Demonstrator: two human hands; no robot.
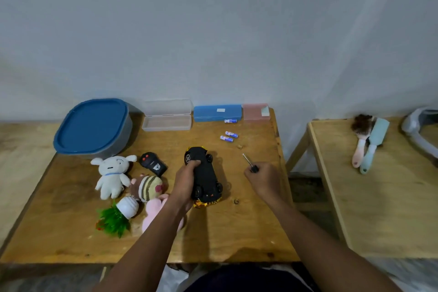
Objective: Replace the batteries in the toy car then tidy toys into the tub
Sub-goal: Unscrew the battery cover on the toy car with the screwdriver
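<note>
The toy car [205,173] lay belly-up on the bench [213,239], wheels in the air, most likely so that the battery hatch on its underside faced the person. The left hand [186,184] gripped it from the side, its fingers [193,163] curled over the black chassis near the far wheels, apparently to hold it steady against a turning tool. The right hand [263,180] was clenched round the dark handle of a screwdriver [248,162], the shaft pointing away and up from its fingers [251,173], well off to the right of the car and not yet on any screw.

Beyond the right fingers, two batteries [228,136] lay side by side and a third [230,121] lay farther back, within reach for the swap.

To the left of the left fingers sat a black remote [152,163], a white plush [111,173], a striped plush [148,187], a pink plush [154,211] and a toy plant [118,216], loosely bunched. Farther left and back stood the tub [92,125] with its blue lid on, so tidying looked not yet begun. Whether the hatch was open could not be told.
</note>
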